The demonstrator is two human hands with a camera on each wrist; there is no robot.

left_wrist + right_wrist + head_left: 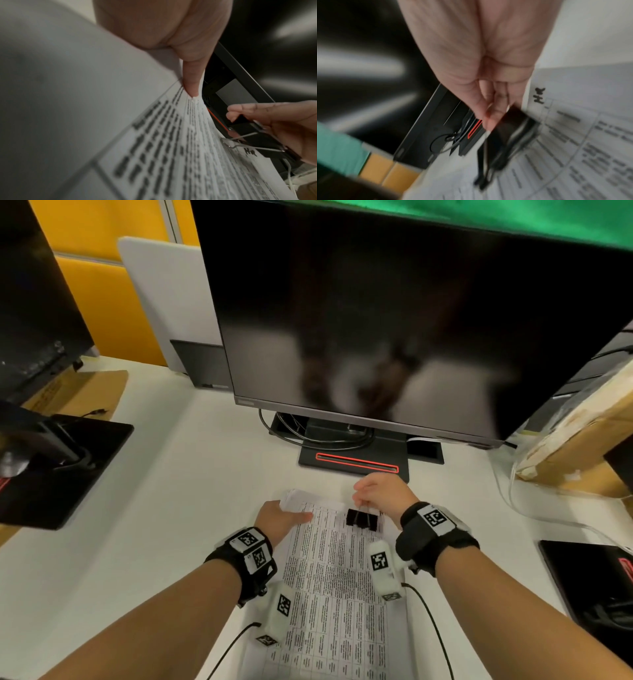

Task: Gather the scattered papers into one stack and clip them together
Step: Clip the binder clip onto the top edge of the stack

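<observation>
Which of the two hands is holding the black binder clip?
The right hand: its fingers pinch the binder clip by its wire handles above the papers. The left hand only grips the stack's far-left corner.

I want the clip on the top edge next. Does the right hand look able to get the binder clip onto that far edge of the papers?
Probably yes: the right hand pinches the binder clip just above the papers near that edge, with nothing between.

Stack of printed papers (334, 587) with table text, lying flat on the white desk before me, far left corner lifted, black binder clip (362, 519) with silver wire handles held just above the stack's far edge, handwritten "HR" beside it
</observation>
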